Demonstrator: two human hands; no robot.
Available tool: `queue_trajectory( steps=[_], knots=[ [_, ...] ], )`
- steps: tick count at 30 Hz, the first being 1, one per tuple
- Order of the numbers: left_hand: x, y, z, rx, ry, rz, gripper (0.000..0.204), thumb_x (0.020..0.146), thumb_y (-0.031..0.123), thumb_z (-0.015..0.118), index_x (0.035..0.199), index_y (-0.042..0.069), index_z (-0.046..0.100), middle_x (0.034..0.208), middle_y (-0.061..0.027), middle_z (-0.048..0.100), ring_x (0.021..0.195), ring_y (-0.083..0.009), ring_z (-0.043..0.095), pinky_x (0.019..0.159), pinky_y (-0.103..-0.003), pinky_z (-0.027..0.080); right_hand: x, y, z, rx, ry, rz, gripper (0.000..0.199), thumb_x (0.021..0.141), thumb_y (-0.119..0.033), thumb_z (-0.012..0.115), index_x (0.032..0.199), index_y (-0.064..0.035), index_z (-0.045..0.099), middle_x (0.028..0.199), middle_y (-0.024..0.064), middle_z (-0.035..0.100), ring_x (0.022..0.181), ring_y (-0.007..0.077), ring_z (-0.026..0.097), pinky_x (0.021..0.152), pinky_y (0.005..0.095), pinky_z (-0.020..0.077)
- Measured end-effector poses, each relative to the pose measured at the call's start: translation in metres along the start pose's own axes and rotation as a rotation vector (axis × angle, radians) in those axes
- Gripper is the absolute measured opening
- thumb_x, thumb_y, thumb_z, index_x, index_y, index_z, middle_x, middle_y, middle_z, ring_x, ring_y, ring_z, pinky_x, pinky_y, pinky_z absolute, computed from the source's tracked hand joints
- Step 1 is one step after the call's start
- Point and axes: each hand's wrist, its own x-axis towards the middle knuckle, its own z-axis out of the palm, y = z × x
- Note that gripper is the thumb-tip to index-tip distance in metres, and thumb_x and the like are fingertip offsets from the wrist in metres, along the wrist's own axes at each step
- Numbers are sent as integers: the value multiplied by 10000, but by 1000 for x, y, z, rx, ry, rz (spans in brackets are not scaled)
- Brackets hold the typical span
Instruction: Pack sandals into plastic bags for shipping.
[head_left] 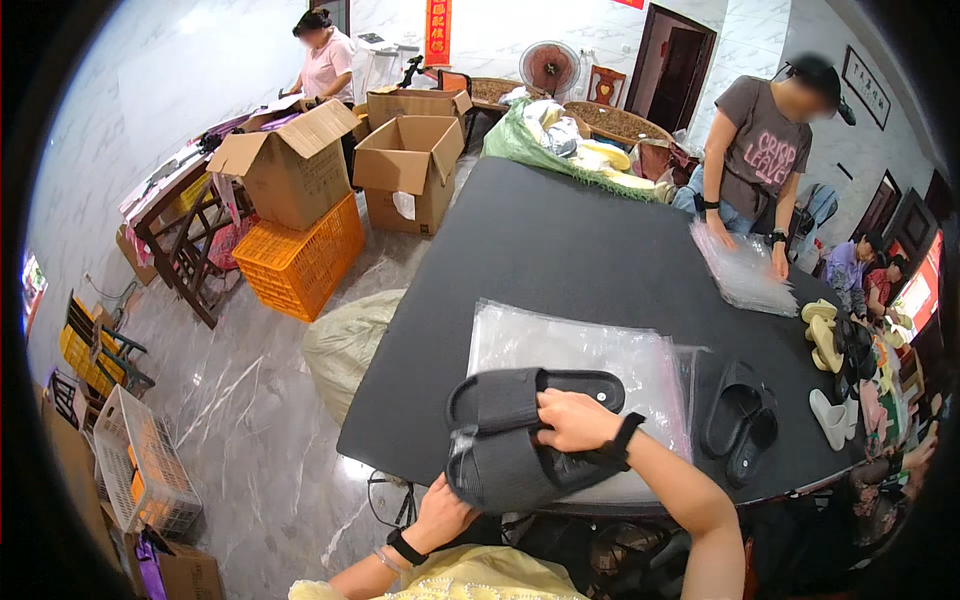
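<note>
A pair of black ribbed slippers (505,472) is held side by side above the near edge of the dark table (580,245). My right hand (576,420) grips them at the middle, its fingers tucked in by the straps and partly hidden. At the toe of the nearer slipper, my left hand (442,512) is closed on the edge, with some fingertips out of sight underneath. Below the pair lies a stack of clear plastic bags (572,340). Another pair of black slippers (735,412) rests to the right of the bags.
Across the table, a person (765,140) handles more clear bags (745,275). Yellow slippers (822,335) and white slippers (830,418) sit along the right edge. Left of the table stand an orange crate (300,265), cardboard boxes (408,165) and a pale sack (345,340).
</note>
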Motion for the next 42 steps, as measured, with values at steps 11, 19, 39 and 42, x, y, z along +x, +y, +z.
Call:
queue_trajectory(
  steps=[11, 19, 39, 42],
  knots=[
    [18, 15, -12, 13, 97, -44, 502, 787, 305, 681, 1247, 151, 552, 1287, -5, 535, 1220, -175, 471, 1017, -354, 311, 48, 86, 11, -156, 382, 718, 333, 790, -305, 636, 917, 3, 633, 1072, 136, 564, 1058, 310, 529, 838, 451, 481],
    [24, 28, -25, 105, 185, -6, 438, 826, 248, 665, 1215, 88, 545, 1183, -40, 590, 1075, -167, 556, 912, -314, 390, 10, 58, -32, -117, 477, 751, 431, 802, -368, 622, 936, 41, 637, 1039, 199, 593, 996, 360, 576, 830, 452, 483],
    [26, 27, -24, -141, 291, -308, 639, 861, 273, 598, 1353, -45, 343, 1360, -246, 394, 1251, -407, 365, 1052, -439, 271, -205, -2, 88, 115, 1362, 991, 274, 838, -159, 634, 1089, -49, 633, 1134, 135, 595, 1029, 296, 572, 891, 366, 441],
    [40, 26, -26, -143, 220, -508, 731, 885, 376, 558, 1388, -63, 259, 1395, -262, 340, 1299, -409, 297, 1083, -445, 211, -215, 0, 115, -63, 1392, 1103, 367, 862, -230, 596, 1149, -3, 580, 1187, 175, 567, 1121, 329, 514, 943, 399, 400]
  ],
)
